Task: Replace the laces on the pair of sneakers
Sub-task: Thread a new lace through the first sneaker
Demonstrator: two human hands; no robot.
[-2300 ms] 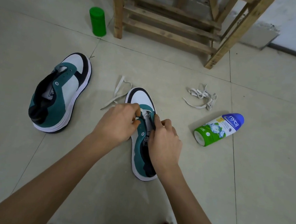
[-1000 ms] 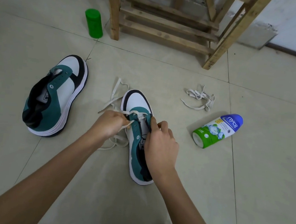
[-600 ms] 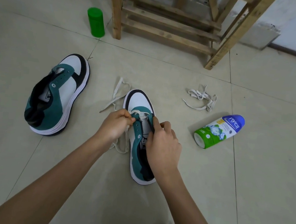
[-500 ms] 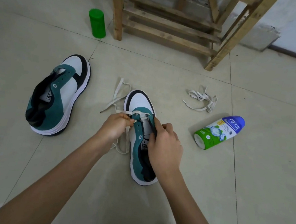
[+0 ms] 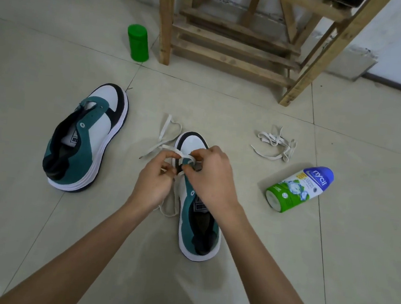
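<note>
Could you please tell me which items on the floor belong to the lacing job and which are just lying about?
Job: near sneaker, lace being threaded, left hand, right hand, other sneaker, loose lace bundle.
Lying about: green canister, powder bottle, wooden stool.

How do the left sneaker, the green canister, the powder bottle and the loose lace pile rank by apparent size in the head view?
1. Left sneaker, clearly the largest.
2. Powder bottle.
3. Loose lace pile and green canister: they look similar, and the canister stands farther from the camera, so I leave them unranked.
</note>
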